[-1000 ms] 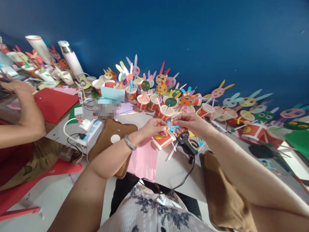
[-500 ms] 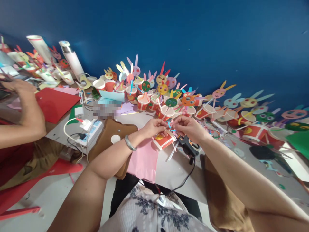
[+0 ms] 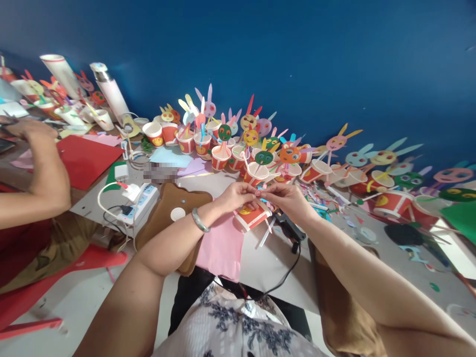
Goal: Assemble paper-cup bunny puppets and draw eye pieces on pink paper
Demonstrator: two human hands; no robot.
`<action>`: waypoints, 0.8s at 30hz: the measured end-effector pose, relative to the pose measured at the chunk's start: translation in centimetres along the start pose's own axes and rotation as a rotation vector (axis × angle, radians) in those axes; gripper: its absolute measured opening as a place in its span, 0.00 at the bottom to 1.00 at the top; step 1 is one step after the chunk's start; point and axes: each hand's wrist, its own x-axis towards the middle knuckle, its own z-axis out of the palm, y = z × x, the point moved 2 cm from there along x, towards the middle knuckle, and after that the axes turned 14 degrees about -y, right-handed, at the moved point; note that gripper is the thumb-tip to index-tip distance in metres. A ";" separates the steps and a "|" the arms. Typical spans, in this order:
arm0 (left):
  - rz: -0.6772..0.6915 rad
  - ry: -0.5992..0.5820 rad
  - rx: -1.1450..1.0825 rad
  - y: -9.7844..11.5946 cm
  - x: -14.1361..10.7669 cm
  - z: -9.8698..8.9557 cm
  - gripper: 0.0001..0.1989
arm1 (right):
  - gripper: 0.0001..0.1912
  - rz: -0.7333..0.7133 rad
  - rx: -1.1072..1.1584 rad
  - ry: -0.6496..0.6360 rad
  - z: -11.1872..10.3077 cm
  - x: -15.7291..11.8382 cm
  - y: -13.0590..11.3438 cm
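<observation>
Fingertips of my left hand (image 3: 240,197) and my right hand (image 3: 284,199) meet over the table, both closed in a pinch. Between them is a small pink-and-blue paper piece (image 3: 261,188), mostly hidden by the fingers. A red-and-white paper cup (image 3: 252,221) lies tilted just under my hands; whether my left fingers touch it I cannot tell. Right of the cup lies a black corded tool (image 3: 292,228), partly covered by my right hand and wrist. A pink sheet (image 3: 223,250) is spread below my left wrist.
Paper cups with rabbit faces (image 3: 258,171) line the blue wall (image 3: 297,59). Paper scraps (image 3: 323,210) litter the right side. On the left are a brown bear-shaped mat (image 3: 169,218), a power strip (image 3: 143,206), a flask (image 3: 109,91) and another person's arm (image 3: 48,173).
My right hand has moved slightly left, closer to my left fingertips, covering more of the paper piece. The light blue sheet at the back has dropped flat.
</observation>
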 end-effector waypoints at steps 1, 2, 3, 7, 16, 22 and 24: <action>-0.001 0.003 0.003 0.0 0.0 0.0 0.04 | 0.26 -0.015 -0.006 0.005 0.0 0.1 0.2; -0.003 0.006 0.005 0.1 0.0 0.1 0.04 | 0.26 -0.026 -0.015 0.009 0.1 0.1 0.3; -0.008 0.010 0.006 0.2 -0.1 0.1 0.04 | 0.27 -0.034 -0.024 0.013 0.1 0.2 0.5; -0.040 0.032 -0.006 0.8 -0.5 0.7 0.06 | 0.27 -0.034 -0.033 0.034 0.2 0.4 1.0; -0.063 0.062 -0.016 1.2 -0.8 0.9 0.06 | 0.26 -0.004 0.008 0.007 0.6 0.2 1.0; -0.035 0.050 -0.001 0.3 -0.1 0.5 0.05 | 0.26 0.010 -0.095 -0.024 -0.3 0.3 0.3; -0.030 0.056 0.001 0.0 0.0 0.4 0.05 | 0.25 0.009 -0.136 -0.074 -0.9 0.5 -0.1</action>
